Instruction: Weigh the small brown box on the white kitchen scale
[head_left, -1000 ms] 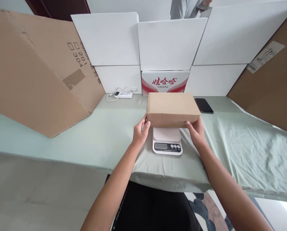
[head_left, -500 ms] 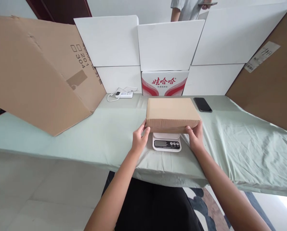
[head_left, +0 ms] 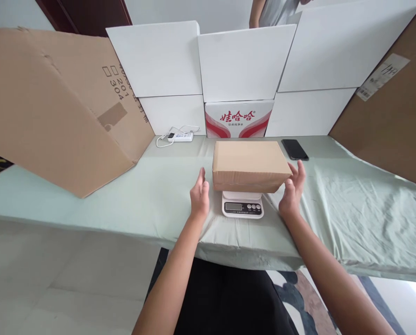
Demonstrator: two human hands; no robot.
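A closed brown cardboard box [head_left: 251,160] rests on a white digital kitchen scale [head_left: 243,213], overhanging its platform on both sides. The scale's display and buttons face me, and the box hides most of the platform. To the left of the box my left hand [head_left: 200,197] is held open, a small gap from the cardboard. My right hand [head_left: 292,193] is open too, at the box's front right corner, with fingers spread; whether a fingertip still touches the corner I cannot tell.
Behind the box lies a black smartphone [head_left: 295,150]. A white power strip with a cable [head_left: 180,137] sits at the back left. White boxes [head_left: 248,63] form a wall behind, and large cardboard sheets [head_left: 64,111] stand at both sides. A person [head_left: 276,13] stands beyond.
Both hands have let go of the box and moved outward, the left one to the left and the right one to the right. The box stays on the scale.
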